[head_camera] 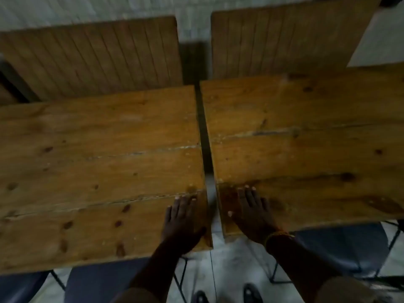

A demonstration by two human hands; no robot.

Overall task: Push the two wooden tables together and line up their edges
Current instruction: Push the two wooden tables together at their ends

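Note:
Two wooden tables stand side by side below me with a narrow gap between them. The left table (98,167) reaches a little nearer to me than the right table (306,138), so their near edges are offset. My left hand (182,221) lies flat on the left table's near right corner, fingers spread. My right hand (253,211) lies flat on the right table's near left corner, a bangle on its wrist. Neither hand grips anything.
Two slatted wooden panels (98,57) (284,38) stand beyond the tables. Blue chair seats (105,278) (341,243) on dark metal frames sit tucked under the near edges. My shoes (251,291) stand on the pale tiled floor (220,254) at the gap.

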